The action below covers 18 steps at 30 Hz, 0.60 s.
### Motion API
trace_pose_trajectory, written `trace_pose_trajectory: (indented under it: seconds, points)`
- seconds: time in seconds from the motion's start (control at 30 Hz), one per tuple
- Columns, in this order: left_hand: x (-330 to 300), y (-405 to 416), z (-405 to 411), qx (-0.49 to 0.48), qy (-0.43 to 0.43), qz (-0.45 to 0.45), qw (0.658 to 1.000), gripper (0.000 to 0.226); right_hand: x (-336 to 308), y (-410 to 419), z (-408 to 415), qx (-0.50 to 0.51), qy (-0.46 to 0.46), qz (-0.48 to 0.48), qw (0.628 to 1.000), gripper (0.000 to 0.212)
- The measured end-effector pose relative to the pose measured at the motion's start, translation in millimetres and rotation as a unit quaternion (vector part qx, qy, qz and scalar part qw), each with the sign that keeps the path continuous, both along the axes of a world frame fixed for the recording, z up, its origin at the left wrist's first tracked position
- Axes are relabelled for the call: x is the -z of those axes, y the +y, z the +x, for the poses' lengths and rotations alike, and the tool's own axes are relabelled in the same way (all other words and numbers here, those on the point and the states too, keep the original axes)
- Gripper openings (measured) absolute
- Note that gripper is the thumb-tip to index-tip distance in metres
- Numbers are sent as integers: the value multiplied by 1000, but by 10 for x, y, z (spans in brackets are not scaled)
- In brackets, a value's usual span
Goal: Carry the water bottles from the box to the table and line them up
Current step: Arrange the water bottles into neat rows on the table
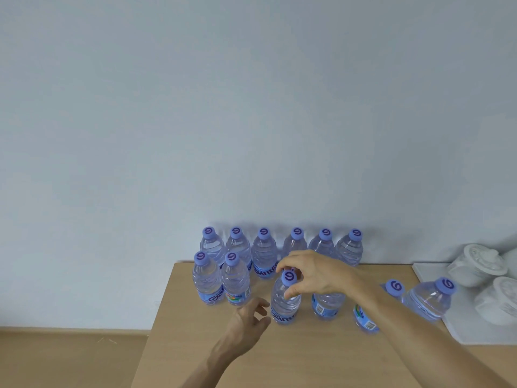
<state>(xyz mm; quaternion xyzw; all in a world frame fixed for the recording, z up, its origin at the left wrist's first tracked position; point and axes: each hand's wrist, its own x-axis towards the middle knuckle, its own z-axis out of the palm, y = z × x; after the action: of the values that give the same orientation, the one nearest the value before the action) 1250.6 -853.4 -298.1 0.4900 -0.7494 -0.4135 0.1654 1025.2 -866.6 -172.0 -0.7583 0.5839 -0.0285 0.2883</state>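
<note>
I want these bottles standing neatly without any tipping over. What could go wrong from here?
The right hand pinches only the cap of the front bottle, so it could tip sideways. The forearm reaches over the neighbouring bottle and could knock it. The rightmost bottle appears to lean.

Plain pale blue-grey wall fills the back, light wooden table against it, tan floor at left.

I see my right hand pinching the neck of a water bottle upright on the table; my left hand hovers beside it, fingers loosely curled; more bottles line the wall.
</note>
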Motion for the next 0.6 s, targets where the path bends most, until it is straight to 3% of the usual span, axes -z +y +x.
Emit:
trace_pose_trajectory:
  seconds: [0.23, 0.6]
  points:
    - [-59, -64, -65, 8, -21, 2, 1000, 32, 87, -12, 10, -5, -25, -30, 999, 24]
    - [-72, -165, 20, -27, -40, 10, 999, 30, 14, -303, 150, -23, -34, -37, 998, 31]
